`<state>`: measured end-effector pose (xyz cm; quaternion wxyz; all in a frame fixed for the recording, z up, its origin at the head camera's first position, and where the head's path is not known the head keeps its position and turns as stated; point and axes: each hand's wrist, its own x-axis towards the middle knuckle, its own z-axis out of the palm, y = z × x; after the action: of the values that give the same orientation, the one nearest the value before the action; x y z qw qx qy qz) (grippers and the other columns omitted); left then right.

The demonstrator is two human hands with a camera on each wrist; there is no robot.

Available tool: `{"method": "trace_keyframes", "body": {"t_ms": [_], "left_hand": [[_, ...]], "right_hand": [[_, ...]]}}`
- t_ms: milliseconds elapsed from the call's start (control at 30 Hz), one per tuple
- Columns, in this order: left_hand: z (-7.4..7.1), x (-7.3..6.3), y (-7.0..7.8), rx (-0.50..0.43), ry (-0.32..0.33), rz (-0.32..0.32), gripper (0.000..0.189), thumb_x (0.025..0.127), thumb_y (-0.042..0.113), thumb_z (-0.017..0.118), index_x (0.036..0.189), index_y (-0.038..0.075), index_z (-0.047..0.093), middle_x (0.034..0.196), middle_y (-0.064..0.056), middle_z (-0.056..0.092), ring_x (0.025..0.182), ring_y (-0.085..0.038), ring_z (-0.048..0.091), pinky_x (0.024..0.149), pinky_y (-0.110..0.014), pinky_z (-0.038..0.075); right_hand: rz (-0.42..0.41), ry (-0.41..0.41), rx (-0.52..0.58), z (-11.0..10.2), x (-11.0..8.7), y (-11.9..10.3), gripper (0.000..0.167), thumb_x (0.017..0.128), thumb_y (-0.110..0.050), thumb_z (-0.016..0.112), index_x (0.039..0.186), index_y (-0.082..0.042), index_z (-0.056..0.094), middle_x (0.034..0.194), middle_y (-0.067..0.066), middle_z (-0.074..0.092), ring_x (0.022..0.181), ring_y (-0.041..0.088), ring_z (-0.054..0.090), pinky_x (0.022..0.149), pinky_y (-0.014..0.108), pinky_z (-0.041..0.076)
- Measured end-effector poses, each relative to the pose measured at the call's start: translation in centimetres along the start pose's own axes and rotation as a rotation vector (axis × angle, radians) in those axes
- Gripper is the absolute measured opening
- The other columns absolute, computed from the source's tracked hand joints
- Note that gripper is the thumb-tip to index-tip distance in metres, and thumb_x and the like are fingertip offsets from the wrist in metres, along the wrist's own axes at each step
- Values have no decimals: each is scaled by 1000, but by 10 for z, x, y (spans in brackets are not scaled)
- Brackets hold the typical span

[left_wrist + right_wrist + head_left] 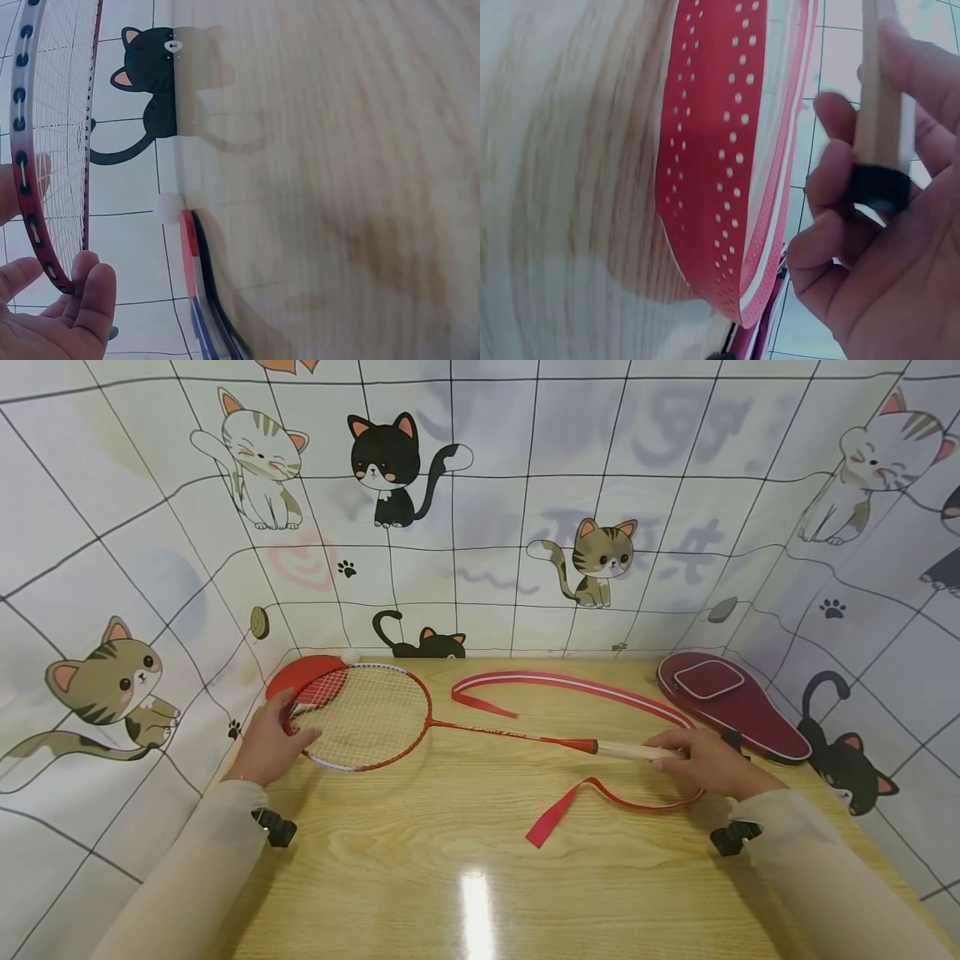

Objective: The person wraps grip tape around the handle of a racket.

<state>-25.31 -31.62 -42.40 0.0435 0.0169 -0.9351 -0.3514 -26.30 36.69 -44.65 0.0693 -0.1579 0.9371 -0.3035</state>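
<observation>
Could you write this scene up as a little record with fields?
Held item: red badminton racket, raised above the wooden tabletop
Left hand: grips the racket's rim
Right hand: holds the pale handle
Loose strip: red perforated grip tape, curving across the tabletop
Left side: red table tennis paddle, white ball near it
Right side: maroon paddle case
Backdrop: cat-print cloth

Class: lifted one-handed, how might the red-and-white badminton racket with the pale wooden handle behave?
The racket would probably stay stiff, since its slim red shaft runs straight between left hand and right hand. It should be light for its size, given its open mesh of thin strings.
</observation>
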Motion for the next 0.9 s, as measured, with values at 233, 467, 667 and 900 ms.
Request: {"method": "trace_keyframes", "body": {"t_ms": [233,467,667,900], "left_hand": [[-1,5,6,-38,-9,-3,94,101,34,71,168,5,12,168,-33,22,153,-55,24,117,-74,28],[1,2,21,-193,80,-79,91,105,28,65,170,13,3,170,-26,26,146,-48,41,101,-54,52],[8,1,38,-341,157,-188,86,107,29,59,171,15,2,170,-23,28,151,-42,40,115,-52,45],[24,-2,46,-638,224,-277,83,108,25,55,171,20,1,168,-17,32,133,-21,58,111,-34,50]], "right_hand": [[-26,-2,101,2,-6,1,35,101,-27,73,132,-11,71,111,4,73,89,9,60,76,28,51],[-63,45,121,0,-12,-2,29,103,-20,70,129,-9,69,111,4,70,89,7,55,77,27,47],[-90,79,153,1,-14,-4,28,103,-17,69,129,-7,69,116,7,69,93,7,55,79,27,47],[-129,144,144,9,-11,-11,28,102,-17,71,128,-7,71,113,7,71,87,8,55,74,28,46]]}}
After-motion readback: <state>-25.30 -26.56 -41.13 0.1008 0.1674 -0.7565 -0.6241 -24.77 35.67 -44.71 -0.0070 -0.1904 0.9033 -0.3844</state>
